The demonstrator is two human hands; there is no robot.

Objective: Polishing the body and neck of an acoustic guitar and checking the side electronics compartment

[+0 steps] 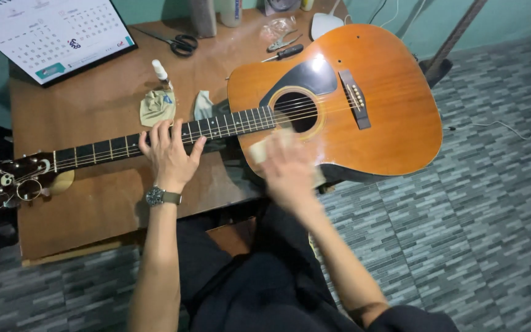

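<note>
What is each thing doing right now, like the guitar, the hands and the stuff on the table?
Guitar: lying flat, face up, strings on.
Left hand: gripping the guitar neck.
Right hand: blurred, pressing a pale cloth on the guitar body.
Scissors: closed, lying flat.
Small bottle: tipped over.
Crumpled cloth: bunched up beside the neck.
Calendar: propped up.

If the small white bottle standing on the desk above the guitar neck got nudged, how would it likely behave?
The small white bottle stands upright, tall and narrow, so it would probably tip easily. It looks round, so it might roll toward the crumpled cloth.
</note>
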